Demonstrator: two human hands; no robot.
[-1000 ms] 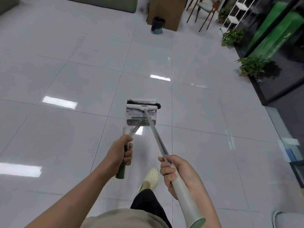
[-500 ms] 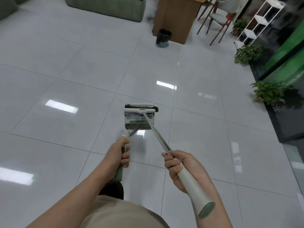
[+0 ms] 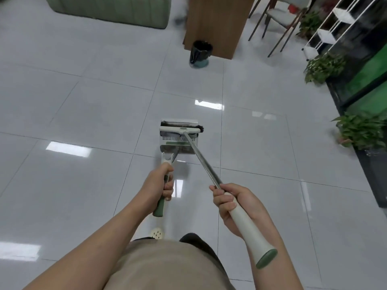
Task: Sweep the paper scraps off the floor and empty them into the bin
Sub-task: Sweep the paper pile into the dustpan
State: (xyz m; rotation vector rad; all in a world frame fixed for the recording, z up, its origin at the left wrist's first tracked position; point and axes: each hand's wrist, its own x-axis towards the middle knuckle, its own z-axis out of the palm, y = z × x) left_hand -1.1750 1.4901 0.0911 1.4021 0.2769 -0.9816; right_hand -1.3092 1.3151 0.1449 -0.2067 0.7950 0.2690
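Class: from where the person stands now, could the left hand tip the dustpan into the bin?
Probably not yet. The left hand grips the dustpan handle, but the bin stands several tiles ahead, beside the wooden cabinet. The bare floor between leaves the walk free.

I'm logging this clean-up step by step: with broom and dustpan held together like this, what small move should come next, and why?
Probably keep walking forward toward the bin. The left hand grips the dustpan handle, the right hand grips the broom, whose head rests across the pan's mouth. The bin stands several floor tiles ahead, beside the wooden cabinet, too far to tip into.
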